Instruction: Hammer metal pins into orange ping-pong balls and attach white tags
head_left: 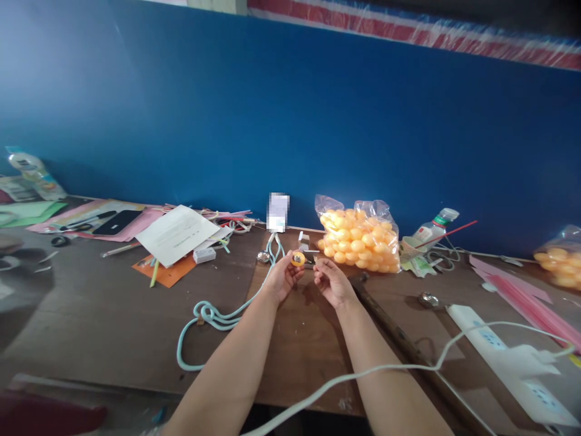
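Note:
My left hand (282, 280) is closed on a small orange-yellow ball (298, 259), which has a greyish patch on the side toward me. Beside it, my right hand (333, 281) pinches a thin dark tool (310, 262) whose tip points left at the ball. The tool is too small to name, and whether it touches the ball I cannot tell. Behind my hands stands a clear plastic bag (363, 237) full of similar orange balls. A pale blue cord (218, 315) loops on the table left of my forearm, running up to a badge with a blurred face (278, 212).
A white cable (336, 380) crosses over my right forearm from a power strip (503, 357). Left lie papers (177, 235), a phone (118, 222) and scissors (86, 223). A bottle (436, 227) stands right of the bag. A blue partition (290, 115) closes the back.

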`<move>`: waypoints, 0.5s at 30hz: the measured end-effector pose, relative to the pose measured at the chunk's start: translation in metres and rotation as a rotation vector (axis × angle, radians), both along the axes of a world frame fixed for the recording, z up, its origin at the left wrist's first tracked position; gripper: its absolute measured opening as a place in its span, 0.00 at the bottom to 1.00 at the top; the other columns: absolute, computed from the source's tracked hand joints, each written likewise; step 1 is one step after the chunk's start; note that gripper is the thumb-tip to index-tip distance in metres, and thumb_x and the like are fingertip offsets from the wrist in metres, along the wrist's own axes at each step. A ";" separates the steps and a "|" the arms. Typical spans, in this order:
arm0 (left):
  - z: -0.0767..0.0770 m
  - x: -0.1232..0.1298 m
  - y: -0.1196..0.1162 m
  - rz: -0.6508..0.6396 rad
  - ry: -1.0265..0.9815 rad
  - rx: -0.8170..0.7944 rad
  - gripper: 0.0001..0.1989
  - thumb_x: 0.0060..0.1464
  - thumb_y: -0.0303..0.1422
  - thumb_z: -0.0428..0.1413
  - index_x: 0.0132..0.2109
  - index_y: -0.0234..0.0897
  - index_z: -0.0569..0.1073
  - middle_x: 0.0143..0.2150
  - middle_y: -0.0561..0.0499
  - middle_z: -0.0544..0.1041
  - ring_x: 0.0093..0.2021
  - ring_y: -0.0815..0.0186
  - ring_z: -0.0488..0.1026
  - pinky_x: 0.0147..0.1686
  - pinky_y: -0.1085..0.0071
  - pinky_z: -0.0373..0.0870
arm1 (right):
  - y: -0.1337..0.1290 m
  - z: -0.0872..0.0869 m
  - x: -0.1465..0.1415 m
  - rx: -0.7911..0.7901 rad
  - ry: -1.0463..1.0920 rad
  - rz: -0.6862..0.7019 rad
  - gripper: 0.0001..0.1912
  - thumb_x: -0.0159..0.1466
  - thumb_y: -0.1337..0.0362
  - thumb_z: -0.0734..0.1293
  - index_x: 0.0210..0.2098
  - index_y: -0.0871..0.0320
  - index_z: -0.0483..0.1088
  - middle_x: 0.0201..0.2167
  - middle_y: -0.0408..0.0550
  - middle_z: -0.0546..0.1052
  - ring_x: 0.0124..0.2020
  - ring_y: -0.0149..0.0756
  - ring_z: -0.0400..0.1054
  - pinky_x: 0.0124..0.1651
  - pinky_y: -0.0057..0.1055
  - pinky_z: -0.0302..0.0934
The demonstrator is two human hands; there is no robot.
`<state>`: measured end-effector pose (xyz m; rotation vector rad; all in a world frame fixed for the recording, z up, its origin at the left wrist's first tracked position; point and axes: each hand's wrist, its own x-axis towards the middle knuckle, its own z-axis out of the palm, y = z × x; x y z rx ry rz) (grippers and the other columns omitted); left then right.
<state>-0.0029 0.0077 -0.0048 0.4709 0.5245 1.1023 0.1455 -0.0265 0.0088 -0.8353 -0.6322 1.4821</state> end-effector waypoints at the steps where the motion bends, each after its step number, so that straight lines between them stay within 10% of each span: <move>1: 0.000 0.000 -0.001 -0.002 0.003 0.017 0.17 0.56 0.38 0.57 0.49 0.32 0.74 0.35 0.46 0.77 0.29 0.71 0.73 0.31 0.75 0.73 | 0.000 0.000 -0.001 0.006 -0.013 -0.009 0.14 0.45 0.66 0.79 0.25 0.59 0.71 0.23 0.38 0.74 0.19 0.19 0.63 0.21 0.15 0.65; 15: -0.001 0.000 -0.005 -0.080 0.030 0.170 0.16 0.50 0.27 0.62 0.48 0.30 0.75 0.38 0.45 0.78 0.31 0.73 0.73 0.33 0.78 0.71 | -0.002 -0.002 -0.006 0.102 -0.122 0.024 0.12 0.49 0.62 0.77 0.30 0.58 0.74 0.26 0.40 0.75 0.21 0.21 0.63 0.23 0.18 0.64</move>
